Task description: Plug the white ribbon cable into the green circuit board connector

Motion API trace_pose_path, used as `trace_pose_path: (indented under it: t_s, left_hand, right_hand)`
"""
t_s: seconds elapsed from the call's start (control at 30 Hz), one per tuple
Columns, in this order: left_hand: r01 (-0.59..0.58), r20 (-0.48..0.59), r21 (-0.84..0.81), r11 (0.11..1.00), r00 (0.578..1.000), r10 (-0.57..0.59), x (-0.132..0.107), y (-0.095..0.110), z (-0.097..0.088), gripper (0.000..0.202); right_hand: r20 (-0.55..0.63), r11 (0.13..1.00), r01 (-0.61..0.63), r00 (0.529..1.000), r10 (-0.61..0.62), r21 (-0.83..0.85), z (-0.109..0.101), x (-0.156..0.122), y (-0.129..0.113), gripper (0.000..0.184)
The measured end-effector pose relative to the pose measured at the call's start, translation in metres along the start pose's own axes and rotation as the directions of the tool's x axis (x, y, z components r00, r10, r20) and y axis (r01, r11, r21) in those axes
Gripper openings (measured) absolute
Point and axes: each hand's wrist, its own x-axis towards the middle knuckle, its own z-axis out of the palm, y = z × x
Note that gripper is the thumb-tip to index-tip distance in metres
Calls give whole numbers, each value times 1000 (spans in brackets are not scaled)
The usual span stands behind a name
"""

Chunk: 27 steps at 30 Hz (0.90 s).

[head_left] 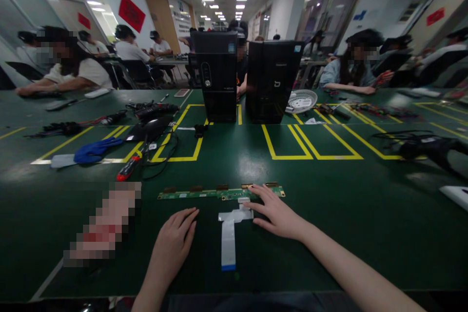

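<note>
A long, narrow green circuit board [197,195] lies across the table in front of me, with several brownish connector tabs along its far edge. From its near side a white ribbon cable [228,241] with a blue end runs toward me, folded near the board. My right hand [276,212] rests over the board's right part, fingers spread, fingertips touching the board and the cable's connector end. To the left of the cable, my left hand [177,234] lies on the table with its fingers loosely stretched out. Nothing is in it.
Two black computer towers [221,78] stand beyond the board. At the left lie a red-black screwdriver [127,168], a blue glove [97,150], a black mouse [151,129] and cables. A white basket [302,101] and a black cable bundle [424,144] are at the right. People sit around.
</note>
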Motion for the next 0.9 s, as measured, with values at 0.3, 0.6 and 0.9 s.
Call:
trace_pose_path:
  t_s: [0.3,0.6,0.9]
  left_hand:
    - [0,-4,-4,1000,1000,0,6,4,1,32]
    - [11,42,7,1000,999,-11,3,3,2,33]
    - [80,-36,57,995,996,-78,0,3,7,38]
  right_hand:
    - [107,999,-46,993,45,9,-2,1,-3,55]
    - [136,992,-107,984,116,-73,-8,-21,-9,70]
    - [-117,817,-454,889,443,-355,-1,-131,27,71]
